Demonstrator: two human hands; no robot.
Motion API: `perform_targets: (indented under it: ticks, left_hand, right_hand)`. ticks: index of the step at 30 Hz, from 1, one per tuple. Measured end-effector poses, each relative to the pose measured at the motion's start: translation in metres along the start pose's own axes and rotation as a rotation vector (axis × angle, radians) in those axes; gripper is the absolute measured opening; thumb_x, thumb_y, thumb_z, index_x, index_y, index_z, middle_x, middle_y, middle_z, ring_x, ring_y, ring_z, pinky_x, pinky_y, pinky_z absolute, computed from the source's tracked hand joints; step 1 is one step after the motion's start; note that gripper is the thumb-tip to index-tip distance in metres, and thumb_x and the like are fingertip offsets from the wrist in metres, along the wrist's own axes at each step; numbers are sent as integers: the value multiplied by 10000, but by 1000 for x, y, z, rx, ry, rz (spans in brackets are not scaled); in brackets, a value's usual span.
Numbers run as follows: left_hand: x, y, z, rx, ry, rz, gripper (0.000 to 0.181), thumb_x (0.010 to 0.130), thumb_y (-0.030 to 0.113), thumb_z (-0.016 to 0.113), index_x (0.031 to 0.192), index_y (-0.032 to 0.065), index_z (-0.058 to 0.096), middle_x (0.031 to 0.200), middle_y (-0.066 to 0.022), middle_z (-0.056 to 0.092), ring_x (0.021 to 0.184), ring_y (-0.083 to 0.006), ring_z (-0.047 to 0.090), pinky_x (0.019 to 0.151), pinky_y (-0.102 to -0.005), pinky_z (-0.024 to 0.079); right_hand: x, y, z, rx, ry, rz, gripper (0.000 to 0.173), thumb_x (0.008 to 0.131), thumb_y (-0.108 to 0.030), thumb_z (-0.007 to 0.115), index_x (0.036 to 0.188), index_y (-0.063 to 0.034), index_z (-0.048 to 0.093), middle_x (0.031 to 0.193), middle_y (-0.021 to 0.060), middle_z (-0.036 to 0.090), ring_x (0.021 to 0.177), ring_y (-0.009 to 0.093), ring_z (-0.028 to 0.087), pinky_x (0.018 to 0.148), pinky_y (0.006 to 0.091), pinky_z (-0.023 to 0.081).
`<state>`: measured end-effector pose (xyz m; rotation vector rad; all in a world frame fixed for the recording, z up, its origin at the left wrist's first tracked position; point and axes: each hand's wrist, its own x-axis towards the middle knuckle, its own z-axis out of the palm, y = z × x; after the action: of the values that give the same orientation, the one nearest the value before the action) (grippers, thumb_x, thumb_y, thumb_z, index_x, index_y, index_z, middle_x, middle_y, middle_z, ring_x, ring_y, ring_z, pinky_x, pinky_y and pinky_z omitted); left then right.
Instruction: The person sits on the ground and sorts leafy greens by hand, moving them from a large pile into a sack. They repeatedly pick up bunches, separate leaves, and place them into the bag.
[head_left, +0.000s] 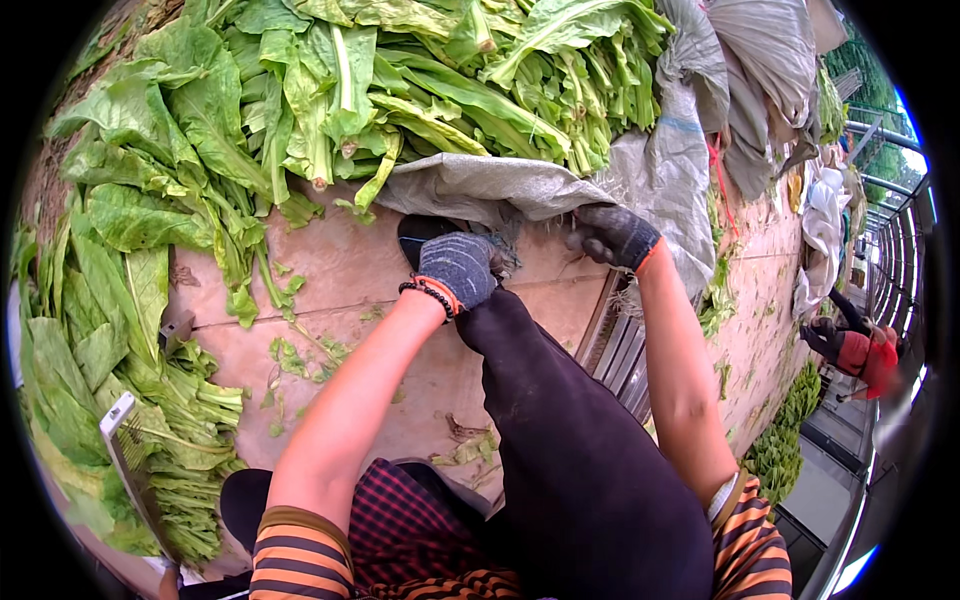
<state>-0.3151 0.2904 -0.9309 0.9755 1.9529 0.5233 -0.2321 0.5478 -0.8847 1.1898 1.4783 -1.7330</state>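
Both my hands wear grey knit gloves with orange cuffs. My left hand (459, 268) is curled beside my raised knee, its fingers at the frayed lower edge of a grey woven plastic sack (487, 184). Further right, my right hand (613, 236) has its fingers bent at the same sack's right end. The sack's edge bulges up between the two hands. Just beyond it lies a heap of large green leaves (465, 82), stems pointing towards me. A dark shoe (424, 236) shows partly behind my left hand.
Beside my right forearm lies a slatted metal frame (619, 345). More leaves (180, 187) spread leftward, near a white-edged metal piece (124, 435). Grey sacks (757, 60) stand at upper right. A person in red (874, 364) is farther right, near piled greenery (784, 427).
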Motion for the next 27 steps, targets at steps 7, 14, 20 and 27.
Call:
perform_targets:
  ticks: [7, 14, 20, 27]
  left_hand:
    - [4, -8, 1, 83, 119, 38, 244, 713, 285, 661, 894, 141, 739, 894, -152, 699, 873, -326, 663, 787, -434, 525]
    - [1, 3, -12, 7, -8, 27, 331, 722, 375, 691, 956, 145, 732, 949, -152, 688, 899, -332, 645, 806, -427, 502]
    - [-1, -7, -7, -73, 5, 83, 254, 733, 329, 682, 938, 191, 741, 908, -138, 694, 870, -321, 652, 794, -412, 508]
    - [3, -2, -13, -24, -59, 68, 210, 751, 284, 648, 925, 231, 752, 894, -121, 704, 847, -300, 666, 790, -397, 523]
  right_hand:
    - [-52, 33, 5, -186, -332, 237, 369, 941, -347, 564, 1123, -36, 643, 857, 130, 723, 478, 106, 578, 377, 214, 390]
    - [10, 100, 79, -51, -36, -13, 271, 857, -314, 681, 883, -45, 668, 669, 3, 570, 529, 83, 465, 462, 233, 339]
    - [20, 96, 86, 10, -27, -56, 248, 845, -240, 683, 931, -8, 676, 739, 27, 601, 594, 89, 500, 482, 224, 355]
    - [23, 100, 83, 46, -42, -51, 233, 834, -177, 683, 924, 37, 657, 688, 44, 586, 550, 99, 485, 482, 238, 364]
